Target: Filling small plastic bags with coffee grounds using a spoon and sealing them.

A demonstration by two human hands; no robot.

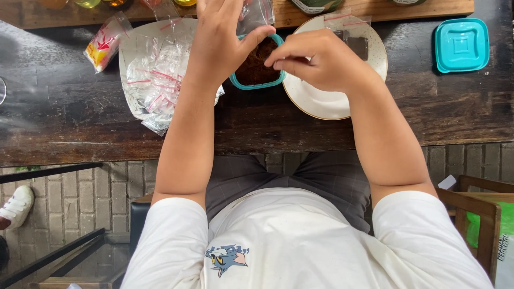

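Right now, both hands work over the small teal tub of dark stuff.

The left hand [222, 40] is closed on a small clear zip bag [255, 13], pinching it just above the teal tub [256, 67], its thumb lying over the tub's rim, so the bag's mouth hangs close to the contents. The right hand [316, 59] has its fingertips pinched together at the tub's right edge, apparently on a pinch of the dark material, though what they grip cannot be made out. The tub sits on the dark wooden surface [257, 128], touching the white plate [326, 101]. A heap of spare bags [155, 80] lies to the left within easy reach, and the teal lid [461, 44] is parked well apart on the right, out of the way.
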